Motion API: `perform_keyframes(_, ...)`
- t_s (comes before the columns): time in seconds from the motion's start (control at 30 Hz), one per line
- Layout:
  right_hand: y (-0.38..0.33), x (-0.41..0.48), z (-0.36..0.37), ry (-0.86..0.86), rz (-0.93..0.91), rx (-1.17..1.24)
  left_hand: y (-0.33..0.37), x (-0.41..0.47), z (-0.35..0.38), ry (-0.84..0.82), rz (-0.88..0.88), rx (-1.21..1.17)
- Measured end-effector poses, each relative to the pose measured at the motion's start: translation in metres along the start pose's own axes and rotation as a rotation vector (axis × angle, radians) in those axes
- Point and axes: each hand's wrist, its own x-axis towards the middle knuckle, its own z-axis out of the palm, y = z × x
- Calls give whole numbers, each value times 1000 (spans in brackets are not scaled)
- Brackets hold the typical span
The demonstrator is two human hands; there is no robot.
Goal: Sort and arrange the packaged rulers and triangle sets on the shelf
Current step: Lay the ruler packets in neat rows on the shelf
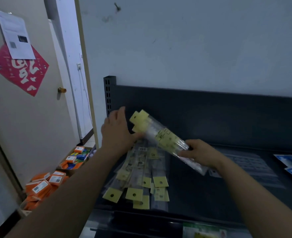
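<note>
One bundle (pixel 164 136) of ruler packs sits tilted between the hands, above the shelf (pixel 202 194). The right hand (pixel 200 153) curls its fingers round the lower end. The left hand (pixel 115 129), fingers straight, touches the upper part with its thumb. Under both hands a pile (pixel 141 169) of ruler packs lies on the shelf.

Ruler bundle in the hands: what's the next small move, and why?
Probably lower the ruler bundle onto the shelf beside the loose pile. The right hand grips its near end, the left hand touches it by the yellow headers, and it hangs tilted above the pile, which lies fanned and uneven.
</note>
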Motion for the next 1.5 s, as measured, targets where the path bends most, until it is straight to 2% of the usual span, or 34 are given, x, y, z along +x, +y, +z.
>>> perform_keyframes(0.03,-3,-3,2,13,24,103,2,-3,3,-51,-79,-167)
perform_keyframes(0.13,-19,-9,16,-37,15,296,16,-25,19,-370,-217,-596)
perform_keyframes(0.2,-31,-11,28,-83,-22,357,29,-38,31,-468,-245,-804)
perform_keyframes(0.27,-42,-16,39,-141,-72,417,37,-44,40,-491,-307,-953)
perform_keyframes(0.37,-55,-21,49,-263,-123,361,36,-41,39,-407,-438,-1126)
perform_keyframes(0.43,-58,-20,48,-219,-120,316,29,-36,33,-342,-506,-1239)
perform_keyframes(0.47,-55,-17,47,-118,-107,272,24,-36,27,-307,-516,-1271)
perform_keyframes(0.53,-43,-9,46,78,-50,90,11,-36,15,-242,-533,-1304)
perform_keyframes(0.57,-38,-8,48,105,-7,24,3,-36,9,-228,-548,-1308)
perform_keyframes(0.67,-33,-8,65,25,153,-6,-15,-39,-5,-258,-580,-1263)
perform_keyframes(0.83,-41,-6,78,94,216,-183,-33,-37,-8,-328,-658,-1111)
perform_keyframes(0.93,-40,-4,73,83,248,-102,-40,-39,-3,-361,-670,-1033)
perform_keyframes(1.03,-33,-3,69,108,285,153,-35,-46,1,-427,-606,-932)
perform_keyframes(1.1,-26,-6,66,157,298,247,-28,-48,6,-478,-587,-981)
perform_keyframes(1.27,-13,-22,47,252,324,468,-6,-52,21,-488,-599,-1100)
perform_keyframes(1.4,-1,-31,18,331,274,393,16,-57,27,-564,-578,-1190)
perform_keyframes(1.5,0,-36,-2,209,204,491,21,-53,32,-533,-583,-1182)
